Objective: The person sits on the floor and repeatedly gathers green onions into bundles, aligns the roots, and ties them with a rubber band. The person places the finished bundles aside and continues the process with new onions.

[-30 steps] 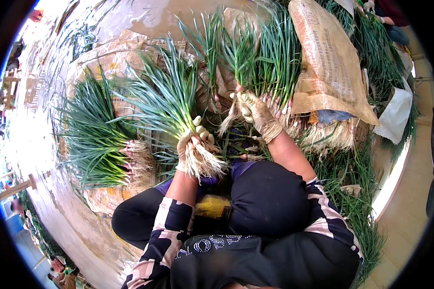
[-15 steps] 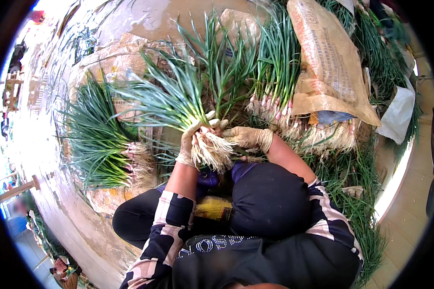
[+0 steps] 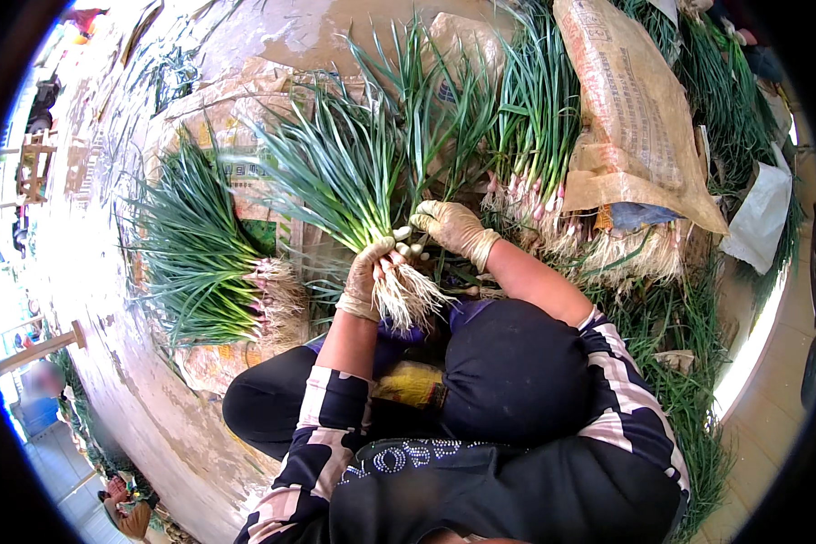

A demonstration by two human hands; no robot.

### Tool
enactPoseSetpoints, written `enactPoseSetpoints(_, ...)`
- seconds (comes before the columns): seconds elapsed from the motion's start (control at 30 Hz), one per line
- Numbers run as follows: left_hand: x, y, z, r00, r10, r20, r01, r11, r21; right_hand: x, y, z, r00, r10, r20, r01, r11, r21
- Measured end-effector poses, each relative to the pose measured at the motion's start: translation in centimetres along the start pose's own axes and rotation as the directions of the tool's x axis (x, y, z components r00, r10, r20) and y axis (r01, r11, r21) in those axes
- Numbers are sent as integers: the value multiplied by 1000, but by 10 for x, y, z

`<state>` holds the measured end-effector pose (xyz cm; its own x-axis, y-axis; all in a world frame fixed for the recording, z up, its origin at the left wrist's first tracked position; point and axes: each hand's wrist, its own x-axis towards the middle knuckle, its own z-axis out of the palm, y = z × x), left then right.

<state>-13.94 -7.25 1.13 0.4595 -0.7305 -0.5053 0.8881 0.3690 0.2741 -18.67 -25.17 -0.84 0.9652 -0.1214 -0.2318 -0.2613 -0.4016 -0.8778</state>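
Observation:
My left hand (image 3: 370,272), in a pale work glove, grips a bunch of green onions (image 3: 358,204) round its white lower stalks. The leaves fan up and to the left, and the stringy roots hang toward my lap. Just right of the bunch is my gloved right hand (image 3: 453,229), apart from it, with its fingers bent together. It is next to the loose green onions (image 3: 426,136) standing behind the bunch; whether it pinches one of them cannot be made out.
A pile of green onions (image 3: 199,263) lies at the left on flattened sacks. Further ones (image 3: 539,118) lie at the right, partly under a tan woven sack (image 3: 639,127). Cut leaves (image 3: 644,317) litter the floor by my right knee. A white sheet (image 3: 757,218) lies beyond.
My right hand has drawn away from the roots, moving up and off the bunch. My left hand keeps hold of the green onions, whose leaves now point more upward.

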Motion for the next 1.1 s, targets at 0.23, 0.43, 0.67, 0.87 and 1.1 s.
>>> enactPoseSetpoints(0.23,-4,9,11,943,202,264,-166,974,-151,18,40,-31,767,491,-412,-165,772,614)
enactPoseSetpoints(0.43,-20,31,7,941,250,230,-233,967,-99,-12,20,-39,497,452,741,-648,761,-30)
enactPoseSetpoints(0.67,-15,22,-25,979,201,11,-196,962,-192,57,106,-18,757,650,67,-644,725,243)
enactPoseSetpoints(0.87,-23,24,-12,952,235,197,-170,940,-297,30,85,-40,835,486,-259,-150,653,742)
enactPoseSetpoints(1.1,-20,32,25,985,76,154,-91,992,87,-5,21,-51,850,378,-366,-123,820,559)
